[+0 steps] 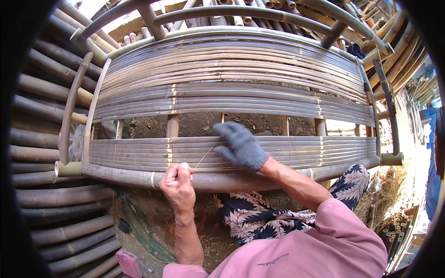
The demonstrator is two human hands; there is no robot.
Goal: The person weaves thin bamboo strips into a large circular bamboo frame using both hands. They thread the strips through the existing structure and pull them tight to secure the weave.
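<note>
A bamboo bench with a slatted seat (232,69) lies in front of me. Near its front edge my left hand (179,185), bare, is closed in a pinch on a thin tan cord (203,158). From my fingers the cord slants up toward the front band of slats (130,153); where it ends near the glove I cannot make out. My right hand (241,144), in a grey knit glove, is over those slats with fingers stretched out and thumb apart, slightly blurred. Whether its palm touches the slats is hidden.
Between the slat bands, a gap shows crosspieces (172,125) and the soil below. Bamboo poles (65,197) are stacked at left, with more behind the bench. Green netting (143,227) and a pink packet (129,262) lie at lower left. My patterned-cloth knee (350,180) is beside the front rail.
</note>
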